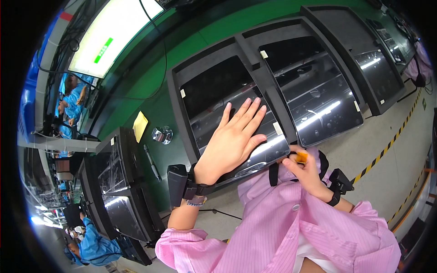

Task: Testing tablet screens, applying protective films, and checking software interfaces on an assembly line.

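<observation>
My left hand (233, 139) lies flat, fingers spread, on the glossy black screen panel (214, 98) that sits in a dark grey tray (177, 118) on the green belt. My right hand (306, 170) is drawn back close to my pink coat, below the panel's near right corner, and pinches a small orange piece (301, 157) between thumb and fingers. Both wrists carry black strapped devices. Small white tape tabs (277, 128) stick to the panel's edges.
A second panel in its tray (314, 91) lies right beside the first, and a third (378, 68) further right. On the green surface (150, 86) lie a yellow note (139, 126), a shiny metal part (161, 134) and a pen (152, 163). More trays (118, 182) stack at left.
</observation>
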Action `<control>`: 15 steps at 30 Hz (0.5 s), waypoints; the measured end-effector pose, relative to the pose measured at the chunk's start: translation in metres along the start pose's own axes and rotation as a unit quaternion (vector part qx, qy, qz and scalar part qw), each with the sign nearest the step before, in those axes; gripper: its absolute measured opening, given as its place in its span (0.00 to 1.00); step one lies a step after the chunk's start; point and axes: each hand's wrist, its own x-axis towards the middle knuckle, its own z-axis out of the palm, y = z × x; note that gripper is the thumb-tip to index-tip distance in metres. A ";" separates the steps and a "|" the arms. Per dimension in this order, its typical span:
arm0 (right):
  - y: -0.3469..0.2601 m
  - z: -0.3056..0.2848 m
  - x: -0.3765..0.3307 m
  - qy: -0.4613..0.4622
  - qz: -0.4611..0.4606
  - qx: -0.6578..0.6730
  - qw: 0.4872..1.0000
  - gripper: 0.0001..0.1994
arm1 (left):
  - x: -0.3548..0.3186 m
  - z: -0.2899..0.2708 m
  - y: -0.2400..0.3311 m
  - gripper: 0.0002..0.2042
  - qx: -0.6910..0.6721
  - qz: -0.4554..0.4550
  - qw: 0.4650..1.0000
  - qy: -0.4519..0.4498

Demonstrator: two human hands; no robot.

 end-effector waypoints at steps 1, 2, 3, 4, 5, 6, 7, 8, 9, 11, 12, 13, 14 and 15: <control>0.000 0.000 0.000 -0.016 -0.021 0.010 1.000 0.11 | 0.000 0.000 0.000 0.26 0.001 0.003 1.000 0.001; 0.000 -0.001 -0.001 -0.049 -0.019 0.017 0.998 0.10 | 0.000 0.001 0.000 0.25 0.004 0.001 1.000 0.001; 0.001 0.000 -0.001 -0.082 -0.017 0.025 0.996 0.11 | 0.000 0.001 0.000 0.25 0.008 -0.001 1.000 0.002; 0.002 -0.001 -0.002 -0.090 -0.009 0.013 0.996 0.12 | 0.000 0.001 0.000 0.25 0.007 -0.001 1.000 0.001; 0.003 -0.001 -0.003 -0.087 0.009 0.014 0.996 0.12 | 0.000 0.002 0.000 0.25 0.018 -0.001 1.000 0.005; 0.004 -0.001 -0.005 -0.096 -0.002 0.031 0.995 0.13 | -0.001 0.002 0.000 0.24 0.023 0.002 1.000 0.013; 0.005 -0.002 -0.007 -0.107 -0.013 0.047 0.993 0.13 | -0.001 0.003 -0.001 0.24 0.029 -0.004 1.000 0.008; 0.005 -0.005 -0.012 -0.109 -0.012 0.047 0.993 0.13 | -0.001 0.003 -0.002 0.23 0.024 -0.004 1.000 0.012; 0.003 -0.008 -0.017 -0.121 0.004 0.042 0.992 0.13 | -0.001 0.003 -0.003 0.23 0.017 0.001 0.999 0.030; -0.002 -0.019 -0.021 -0.138 0.016 0.033 0.990 0.13 | -0.001 0.002 -0.005 0.23 -0.003 0.001 1.000 0.025; -0.005 -0.024 -0.023 -0.159 -0.003 0.002 0.987 0.14 | -0.003 0.001 -0.006 0.23 -0.029 0.017 0.999 0.040; -0.008 -0.029 -0.023 -0.183 -0.042 -0.026 0.982 0.14 | -0.005 -0.001 -0.008 0.23 -0.024 0.003 0.999 0.034; -0.011 -0.032 -0.023 -0.180 -0.043 -0.074 0.980 0.14 | -0.010 -0.006 -0.012 0.23 -0.088 -0.020 0.994 0.062; -0.013 -0.034 -0.021 -0.194 -0.035 -0.079 0.977 0.14 | -0.017 -0.010 -0.016 0.23 -0.153 -0.046 0.984 0.081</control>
